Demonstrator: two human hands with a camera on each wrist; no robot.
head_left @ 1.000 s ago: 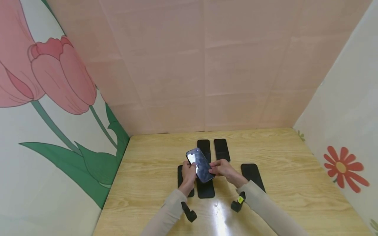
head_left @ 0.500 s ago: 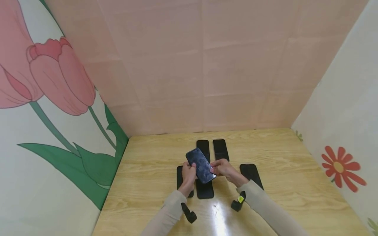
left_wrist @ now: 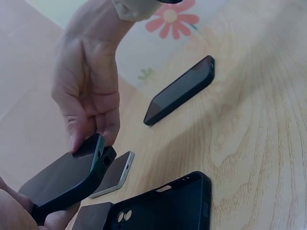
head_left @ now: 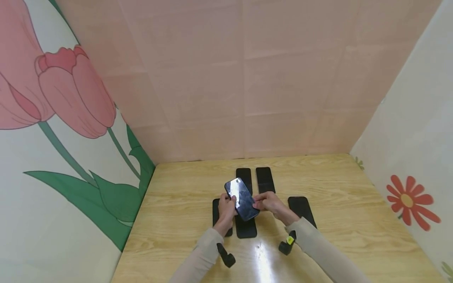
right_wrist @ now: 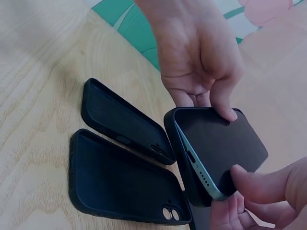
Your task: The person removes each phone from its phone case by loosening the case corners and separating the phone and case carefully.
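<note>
Above the table, my left hand grips one long side of a smartphone that sits partly in a black phone case. My right hand pinches the phone's lower corner, thumb on the screen and fingers at the case. At that end the phone's pale green edge stands out of the case, as the right wrist view shows. Beneath the hands lie two black cases with nothing in them, one on the left and one closer to the middle with camera holes.
Two phones, one behind the held phone and another beside it, lie at the back of the wooden table. A phone in a black case lies by the right forearm. Patterned walls stand around the table.
The held phone has shifted slightly right and tilted a little, so the glare on its screen went and came back. Both hands keep their hold; the right hand moved marginally right.
</note>
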